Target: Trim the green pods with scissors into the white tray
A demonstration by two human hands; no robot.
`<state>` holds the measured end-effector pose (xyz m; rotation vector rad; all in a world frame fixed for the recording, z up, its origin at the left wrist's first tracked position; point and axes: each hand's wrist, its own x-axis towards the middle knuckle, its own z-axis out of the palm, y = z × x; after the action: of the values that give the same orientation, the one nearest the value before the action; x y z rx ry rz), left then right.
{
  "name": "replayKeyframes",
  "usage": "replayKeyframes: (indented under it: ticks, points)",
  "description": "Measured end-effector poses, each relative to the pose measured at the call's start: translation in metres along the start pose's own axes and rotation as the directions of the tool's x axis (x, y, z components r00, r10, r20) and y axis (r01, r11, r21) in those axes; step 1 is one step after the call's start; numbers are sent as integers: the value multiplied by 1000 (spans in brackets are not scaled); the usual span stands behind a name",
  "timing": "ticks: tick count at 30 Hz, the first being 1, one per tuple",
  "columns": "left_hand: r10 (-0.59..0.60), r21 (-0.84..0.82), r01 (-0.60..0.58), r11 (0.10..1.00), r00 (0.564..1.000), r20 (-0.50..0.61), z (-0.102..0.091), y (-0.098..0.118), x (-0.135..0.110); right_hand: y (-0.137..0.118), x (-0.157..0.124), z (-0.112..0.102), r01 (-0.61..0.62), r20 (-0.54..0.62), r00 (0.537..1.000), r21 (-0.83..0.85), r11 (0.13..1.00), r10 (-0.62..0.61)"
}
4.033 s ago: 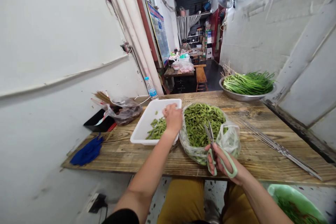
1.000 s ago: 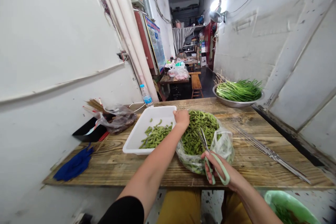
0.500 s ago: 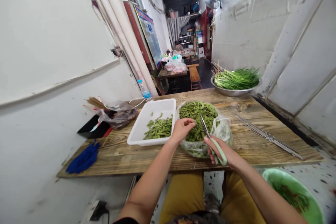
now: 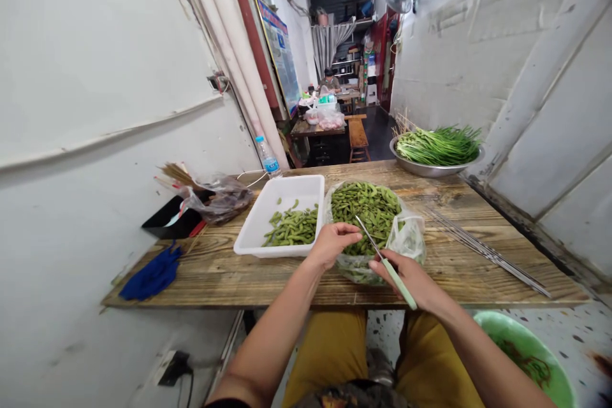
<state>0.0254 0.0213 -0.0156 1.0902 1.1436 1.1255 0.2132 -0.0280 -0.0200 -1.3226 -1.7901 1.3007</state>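
Note:
My right hand [image 4: 406,275] grips a pair of scissors [image 4: 398,283] with pale green handles, the blades pointing up and left over a heap of green soybean pods [image 4: 366,204]. The pods fill a clear plastic bag [image 4: 407,239] on the table. Close to the blade tips, my left hand [image 4: 335,242] has thumb and fingers pinched together; anything between them is too small to make out. Left of the bag stands a white plastic tray [image 4: 258,210], with loose pods [image 4: 294,226] lying inside it.
On the wooden table [image 4: 287,280] are metal skewers [image 4: 488,252], a steel bowl [image 4: 433,171] of green stalks, a water bottle [image 4: 268,158], a black box [image 4: 165,222] and a blue cloth [image 4: 152,275]. A green basin [image 4: 549,350] stands below right. Another person [image 4: 329,81] sits far back.
The scissors have turned so their handles show edge-on, and the blade tips have swung left towards my left hand. My left hand stays pinched. The view has shifted slightly.

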Motion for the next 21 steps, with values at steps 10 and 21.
replayKeyframes:
  ticks: [10,21]
  points:
    - [-60,-236,51,970,998,-33,13,-10,3,16,2,8,-58,59,997,182,982,48]
    - [-25,-183,23,983,1000,-5,17,-6,-2,13,-1,9,-40,33,999,135,990,36]
